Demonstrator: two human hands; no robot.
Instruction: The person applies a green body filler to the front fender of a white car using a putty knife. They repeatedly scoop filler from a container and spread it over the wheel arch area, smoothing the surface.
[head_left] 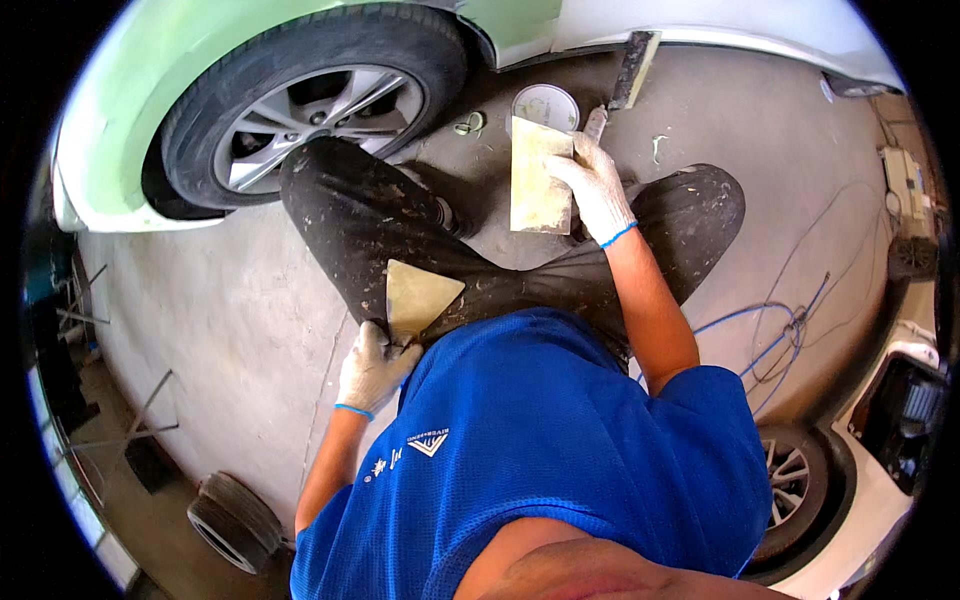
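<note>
My left hand (375,365), in a white knit glove, is closed on the narrow lower end of a triangular pale spreader (418,295) over my dark, stained trouser leg. My right hand (590,185), gloved the same way, grips a rectangular cream-coloured board (535,195) between my bent knees, thumb across its face. A small greyish tube-like thing (597,120) shows just beyond that hand; whether it is held I cannot tell. Behind the board, a round pale lid or tin (545,100) sits on the floor, partly hidden.
A car with pale green panels (120,120) and a large wheel (320,125) faces me. A dark-and-cream strip (632,75) lies by its sill. Hoses (800,330) are coiled at right, near another white car (870,430). Tyres (235,520) and metal stands (120,430) are at left.
</note>
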